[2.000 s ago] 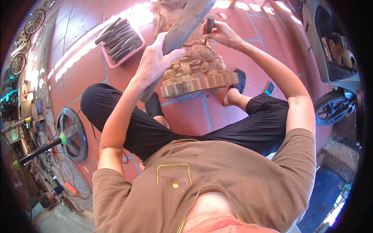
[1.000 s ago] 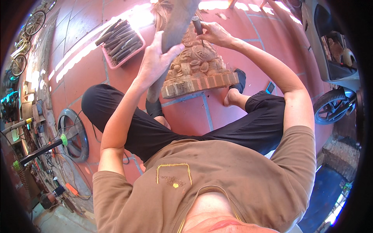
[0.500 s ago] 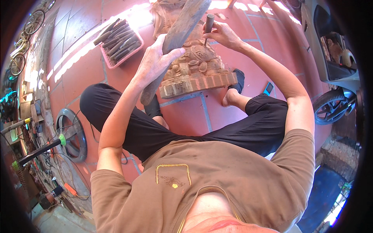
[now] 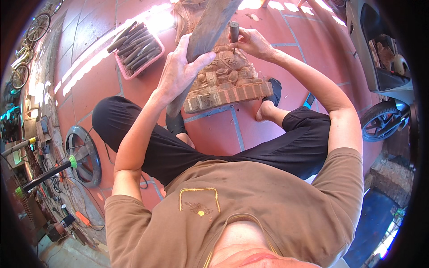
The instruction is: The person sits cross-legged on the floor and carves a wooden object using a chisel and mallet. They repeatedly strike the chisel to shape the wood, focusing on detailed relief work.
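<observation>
A carved wooden statue (image 4: 223,73) with a stepped base stands on the tiles between my feet. My left hand (image 4: 181,67) is wrapped round a long, flat wooden mallet (image 4: 210,31), which slants up to the right across the statue and hides part of it. My right hand (image 4: 252,43) pinches a chisel (image 4: 234,32) with a round dark handle. The chisel stands nearly upright, its thin blade reaching down to the carved surface. Whether its tip bites into the wood is too small to tell.
A pink basket (image 4: 142,67) full of chisels sits to the left of the statue. A phone (image 4: 309,100) lies near my right knee. At the right is a motorbike wheel (image 4: 385,121); a grey wheel-shaped base (image 4: 83,156) and cables are at the left.
My right hand and the chisel have shifted slightly left and down, and the chisel is more upright. The mallet's lower end has swung a little to the right.
</observation>
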A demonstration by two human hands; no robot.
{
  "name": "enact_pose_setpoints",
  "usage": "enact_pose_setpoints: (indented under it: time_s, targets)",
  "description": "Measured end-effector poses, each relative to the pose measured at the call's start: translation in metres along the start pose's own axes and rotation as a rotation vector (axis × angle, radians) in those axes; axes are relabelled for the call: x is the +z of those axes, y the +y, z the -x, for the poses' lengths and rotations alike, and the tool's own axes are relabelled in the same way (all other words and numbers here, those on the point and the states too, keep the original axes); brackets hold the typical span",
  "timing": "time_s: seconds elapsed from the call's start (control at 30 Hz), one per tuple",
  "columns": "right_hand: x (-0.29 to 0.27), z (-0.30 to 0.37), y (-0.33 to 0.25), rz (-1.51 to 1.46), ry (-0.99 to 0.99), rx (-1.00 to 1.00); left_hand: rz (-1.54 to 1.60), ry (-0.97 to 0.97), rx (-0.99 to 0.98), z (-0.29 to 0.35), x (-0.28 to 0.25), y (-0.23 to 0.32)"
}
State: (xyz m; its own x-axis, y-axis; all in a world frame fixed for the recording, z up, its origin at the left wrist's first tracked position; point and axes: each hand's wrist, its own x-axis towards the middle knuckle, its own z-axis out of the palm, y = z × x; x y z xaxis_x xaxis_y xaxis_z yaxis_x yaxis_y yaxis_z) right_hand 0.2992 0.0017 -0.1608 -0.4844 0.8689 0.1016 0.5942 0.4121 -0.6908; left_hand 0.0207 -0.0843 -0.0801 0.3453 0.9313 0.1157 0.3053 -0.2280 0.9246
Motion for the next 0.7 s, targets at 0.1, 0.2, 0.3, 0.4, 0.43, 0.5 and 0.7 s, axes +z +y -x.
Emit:
enact_pose_setpoints:
  time_s: [0.1, 0.2, 0.3, 0.4, 0.43, 0.5, 0.7]
  targets:
    - [-0.001, -0.001, -0.006, -0.044, 0.033, -0.021, -0.190, -0.130, -0.108, -0.006, -0.001, -0.006]
    - [0.000, 0.000, -0.007, -0.059, 0.066, -0.014, -0.255, -0.180, -0.137, -0.006, -0.003, -0.009]
    - [-0.001, -0.003, -0.002, -0.033, 0.054, -0.007, -0.166, -0.109, -0.066, -0.002, -0.004, -0.005]
    - [-0.006, -0.003, 0.001, -0.022, -0.006, 0.056, -0.070, -0.015, 0.037, 0.002, -0.005, 0.004]
    - [-0.008, -0.001, 0.000, -0.021, -0.032, 0.088, -0.040, 0.016, 0.074, 0.003, -0.006, 0.006]
    - [-0.011, 0.005, 0.003, -0.091, 0.007, 0.104, -0.006, 0.026, 0.097, 0.001, -0.007, 0.006]
    - [-0.011, 0.015, 0.005, -0.141, 0.047, 0.112, -0.001, -0.023, 0.068, 0.002, -0.004, 0.006]
